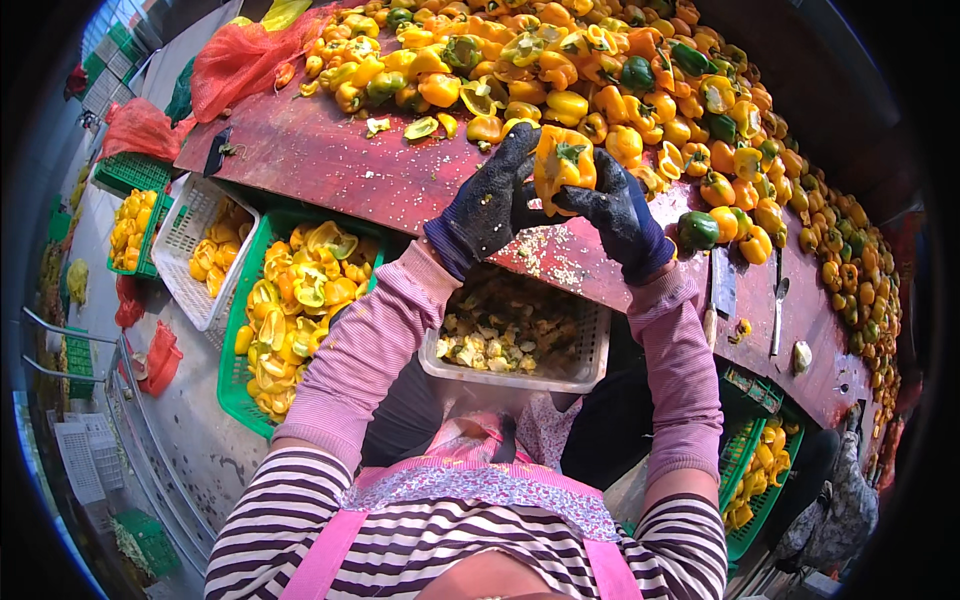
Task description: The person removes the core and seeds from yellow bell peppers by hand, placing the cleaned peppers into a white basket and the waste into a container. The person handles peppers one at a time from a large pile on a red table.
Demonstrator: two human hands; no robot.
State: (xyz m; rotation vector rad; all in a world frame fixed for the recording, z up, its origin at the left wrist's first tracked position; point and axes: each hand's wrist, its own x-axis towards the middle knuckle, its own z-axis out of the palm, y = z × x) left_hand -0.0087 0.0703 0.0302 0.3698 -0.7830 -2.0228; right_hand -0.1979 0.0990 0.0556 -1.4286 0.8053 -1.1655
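A yellow-orange bell pepper (564,171) is held up above the red tabletop (330,161), its green core and stem toward me. My right hand (619,214), in a dark coated work glove, grips its right side, with the thumb across the lower front. My left hand (491,199), gloved alike, holds its left edge, the fingers curled along the side and below. Pale seeds cling to the gloves and lie scattered on the tabletop. Below my hands, a white plastic crate (517,379) holds pepper cores and scraps.
A large heap of bell peppers (555,67) covers the table's far side. At left, a green crate (244,375) holds cut peppers beside a white basket (184,262). A knife (724,281) and a spoon (779,315) lie at right. Another person's sleeve (844,495) shows far right.
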